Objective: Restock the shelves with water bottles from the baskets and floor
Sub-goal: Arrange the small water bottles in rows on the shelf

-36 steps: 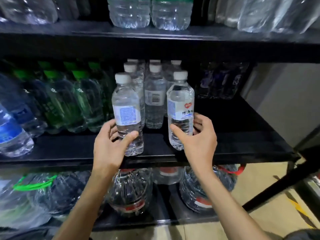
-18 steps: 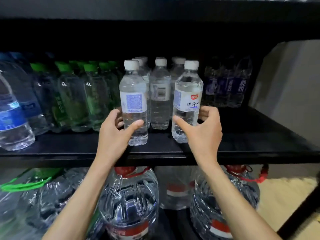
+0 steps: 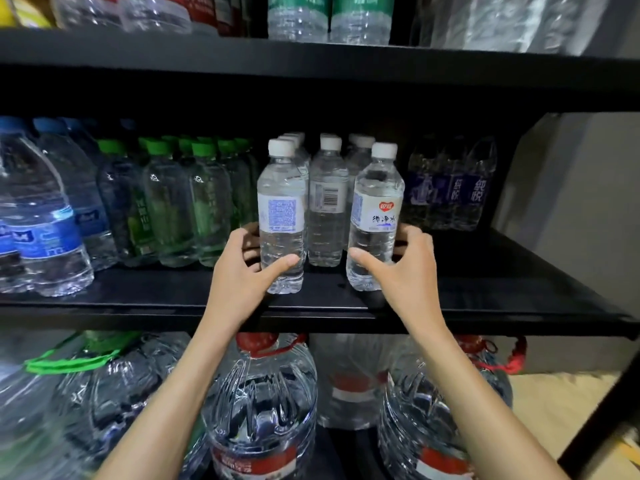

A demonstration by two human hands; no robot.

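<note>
Two small white-capped water bottles are held at the front of the middle shelf [image 3: 156, 299], near the centre of the view.

The left bottle [image 3: 282, 209] is gripped low on its body by the left hand [image 3: 239, 282]. The thumb is laid across the front of the bottle, pointing to 3 o'clock, and the fingers are curled round the side at 9 o'clock and behind it. The bottle is held upright, and its base appears to be set on the shelf.

The right bottle [image 3: 375, 216], with a red heart on its label, is gripped low by the right hand [image 3: 408, 275]. The thumb is pressed against the front, pointing to 9 o'clock, and the fingers are wrapped round the side at 3 o'clock. This bottle is tipped slightly, cap toward 1 o'clock. Whether its base is fully seated cannot be told.

Between and behind the two, at 12 o'clock of the hands, a row [image 3: 327, 209] of like bottles is stood, close to both held ones.

At 9 o'clock of the left bottle, green-capped bottles [image 3: 173, 202] are lined up, with blue-labelled bottles [image 3: 45, 233] beyond them. At 3 o'clock of the right bottle, dark bottles [image 3: 453, 192] are stood, well back. At 6 o'clock, under the shelf, large jugs [image 3: 263, 403] are seen behind the forearms.
</note>
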